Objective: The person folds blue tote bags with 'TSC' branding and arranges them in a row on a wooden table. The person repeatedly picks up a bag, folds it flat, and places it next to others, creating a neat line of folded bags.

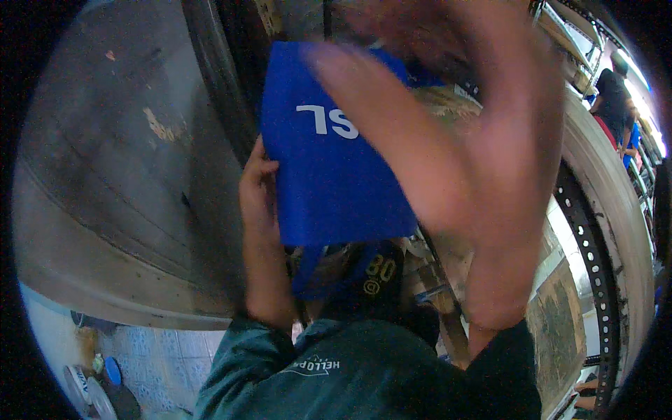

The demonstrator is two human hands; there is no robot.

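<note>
Left hand (257,183) pinches flat blue fabric bag (329,168); right hand (462,140) blurred.

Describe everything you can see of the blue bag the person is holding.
The blue bag is a flat, matte piece that looks like non-woven fabric, with white lettering seen upside down near its top. Blue straps hang below its lower edge. It is held up in front of the camera, over a worn grey table. The left hand grips its left edge. The right hand, blurred, covers its upper right part; whether it grips the bag cannot be told.
</note>
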